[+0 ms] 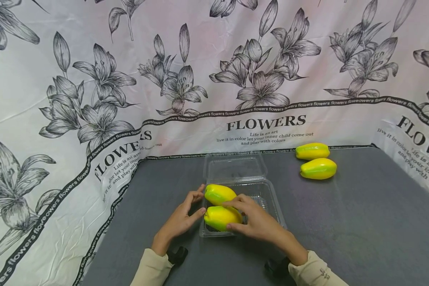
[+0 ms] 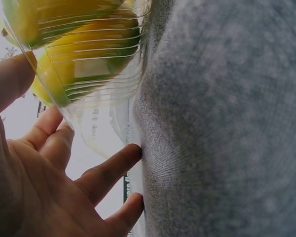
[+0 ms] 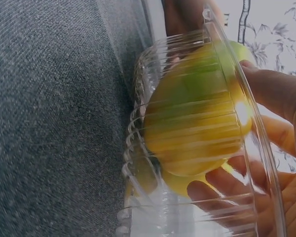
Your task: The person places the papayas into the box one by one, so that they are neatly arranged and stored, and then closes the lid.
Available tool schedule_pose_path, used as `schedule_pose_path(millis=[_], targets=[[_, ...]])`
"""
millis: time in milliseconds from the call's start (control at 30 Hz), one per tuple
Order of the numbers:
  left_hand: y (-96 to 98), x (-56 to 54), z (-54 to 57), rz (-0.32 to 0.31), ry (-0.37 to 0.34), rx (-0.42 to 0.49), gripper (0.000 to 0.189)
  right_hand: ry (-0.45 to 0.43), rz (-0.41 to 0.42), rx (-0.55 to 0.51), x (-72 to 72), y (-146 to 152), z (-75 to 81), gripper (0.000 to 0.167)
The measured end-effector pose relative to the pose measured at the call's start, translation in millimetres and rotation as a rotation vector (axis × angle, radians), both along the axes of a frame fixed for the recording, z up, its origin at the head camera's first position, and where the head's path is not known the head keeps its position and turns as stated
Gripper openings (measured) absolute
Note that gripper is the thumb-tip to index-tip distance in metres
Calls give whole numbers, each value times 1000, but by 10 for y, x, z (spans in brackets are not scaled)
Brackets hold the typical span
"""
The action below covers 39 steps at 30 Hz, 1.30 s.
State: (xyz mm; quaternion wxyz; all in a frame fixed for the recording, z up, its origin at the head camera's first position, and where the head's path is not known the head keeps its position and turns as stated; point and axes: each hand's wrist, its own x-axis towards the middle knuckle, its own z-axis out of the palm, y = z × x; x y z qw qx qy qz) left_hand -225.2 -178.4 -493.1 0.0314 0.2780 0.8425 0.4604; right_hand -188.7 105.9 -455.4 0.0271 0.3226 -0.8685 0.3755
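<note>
near fruit (image 1: 219, 218) sat at the right hand's (image 1: 257, 220) 9 o'clock, its thumb and fingers curled round it. left hand (image 1: 181, 216) was loosely spread at the see-through box's (image 1: 271, 198) 9 o'clock edge, gripping nothing. box floor showed toward 2 o'clock, worktop (image 1: 360, 222) stretched toward 3. fruit looked glossy yellow, green patches.

The clear rectangular lidded container (image 1: 276, 200) looks like thin, glossy plastic with ribbed walls; the yellow-and-green oval fruits (image 1: 219, 218) are smooth, with a soft sheen. The dark grey table covering (image 1: 343, 222) looks like matt, finely textured cloth, the white flower-printed backdrop (image 1: 185, 137) smooth and faintly shiny.
</note>
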Motion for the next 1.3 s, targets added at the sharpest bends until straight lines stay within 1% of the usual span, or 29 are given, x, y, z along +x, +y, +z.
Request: schedule_pose_path(millis=[167,400,533,667,967,1067,1300], targets=[[6,-4,-1,1,0,-1,41,1,0,-12,-10,35,28,55],[9,-6,-3,-1,11,-12,40,32,-10,-63,-65,138,67,51],[10,-5,1,-2,12,-12,40,14,-19,-80,-100,197,94,51],[11,-4,3,2,6,-15,40,-2,-41,-70,-130,251,115,51],[9,-3,-3,4,2,-18,40,88,-122,-72,-210,410,159,47],[8,-1,-4,4,5,-16,39,96,-145,-74,-241,463,164,47],[3,1,3,6,4,-19,40,113,-156,-85,-313,566,136,46]])
